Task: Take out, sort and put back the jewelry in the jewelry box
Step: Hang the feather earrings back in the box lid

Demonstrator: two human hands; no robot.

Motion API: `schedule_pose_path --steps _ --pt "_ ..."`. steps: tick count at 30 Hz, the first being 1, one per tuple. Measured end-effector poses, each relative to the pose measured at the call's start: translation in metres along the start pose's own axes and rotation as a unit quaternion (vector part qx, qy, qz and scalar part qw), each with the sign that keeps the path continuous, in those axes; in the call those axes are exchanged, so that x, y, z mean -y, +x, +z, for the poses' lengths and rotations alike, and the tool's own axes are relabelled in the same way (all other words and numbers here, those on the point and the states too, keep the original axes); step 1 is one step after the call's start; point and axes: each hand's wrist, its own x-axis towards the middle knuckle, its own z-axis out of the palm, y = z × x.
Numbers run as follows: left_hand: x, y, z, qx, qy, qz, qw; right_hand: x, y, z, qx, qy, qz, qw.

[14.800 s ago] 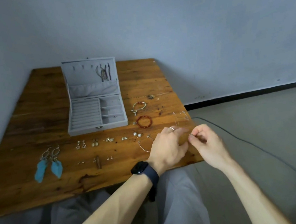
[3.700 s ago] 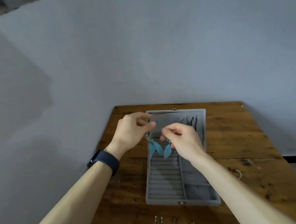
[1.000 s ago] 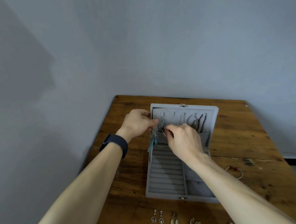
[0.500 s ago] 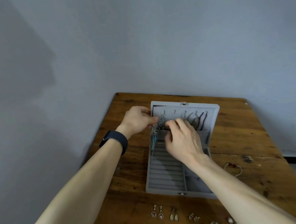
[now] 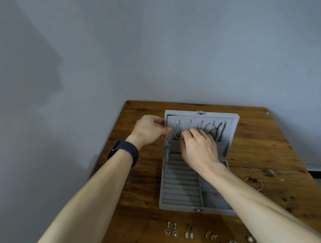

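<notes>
The grey jewelry box (image 5: 181,204) stands open on the wooden table (image 5: 261,149), its lid (image 5: 231,121) upright with small hooks and dark necklaces (image 5: 219,132) on the right. My left hand (image 5: 149,130) grips the lid's left edge and pinches the top of a blue feather earring (image 5: 167,151), which dangles beside the box. My right hand (image 5: 198,147) pinches the second earring (image 5: 177,134) at a hook on the lid's left side; its feather is hidden behind my fingers.
A row of small earrings (image 5: 188,233) lies in front of the box, with pearl studs (image 5: 250,240) to the right. A beaded bracelet (image 5: 254,180) lies right of the box. Walls close in behind and left of the table.
Both hands went from the table's right edge to the lid with the blue feather earrings. In the last second my right hand pressed closer to the hooks, covering one earring.
</notes>
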Motion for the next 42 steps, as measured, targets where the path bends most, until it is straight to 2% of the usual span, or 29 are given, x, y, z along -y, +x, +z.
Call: schedule_pose_path --steps 7,11,23,26,31,36,42 --pt "-0.003 -0.002 0.000 0.002 0.006 0.000 1.000 -0.003 0.002 -0.011 0.027 -0.030 -0.014 0.999" --pt "-0.004 -0.004 -0.001 0.002 0.012 0.003 1.000 -0.005 0.000 -0.010 0.035 0.029 -0.038 0.998" --pt "-0.019 -0.034 -0.006 -0.022 0.002 0.042 0.999 -0.024 -0.015 -0.028 0.126 0.200 -0.004 0.972" --pt "-0.024 -0.045 -0.003 -0.002 -0.012 0.055 0.998 -0.023 -0.022 -0.041 0.116 0.314 0.058 0.941" --pt "-0.042 -0.070 0.006 0.010 -0.061 0.058 0.996 -0.011 -0.042 -0.076 0.107 0.501 0.140 0.847" --pt "-0.062 -0.104 0.018 0.016 -0.168 0.042 0.985 -0.006 -0.067 -0.103 0.091 0.571 0.154 0.801" --pt "-0.067 -0.138 0.012 0.050 -0.197 0.004 0.979 -0.014 -0.100 -0.130 0.075 0.637 0.174 0.748"
